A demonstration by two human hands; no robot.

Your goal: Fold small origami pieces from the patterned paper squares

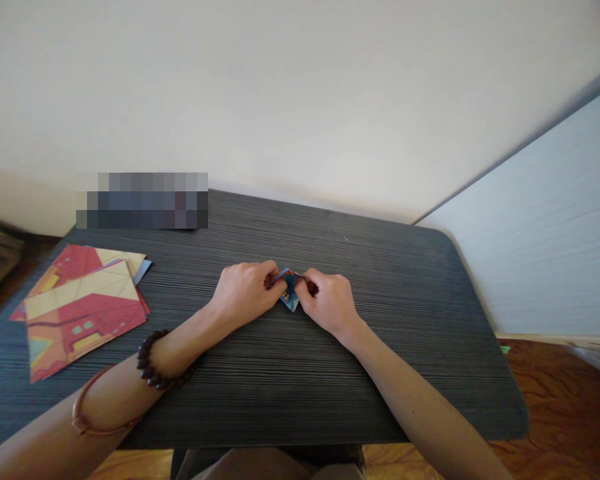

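Note:
Between my two hands is a small piece of folded paper [290, 293], mostly blue with orange and white bits and a pointed lower corner. My left hand [247, 290] pinches its left side between thumb and curled fingers. On the other side, my right hand [333, 299] grips the right edge in the same way. The fingers cover much of the paper, so its full folded shape is hidden. Both hands are just above or on the dark table [280, 387]; I cannot tell which.
Several printed paper sheets [87, 310], red, cream and orange, lie overlapping at the table's left. A pixelated, unrecognisable object [143, 203] sits at the back left. The pale wall [300, 100] borders the far edge, and a light panel [545, 233] stands to the right.

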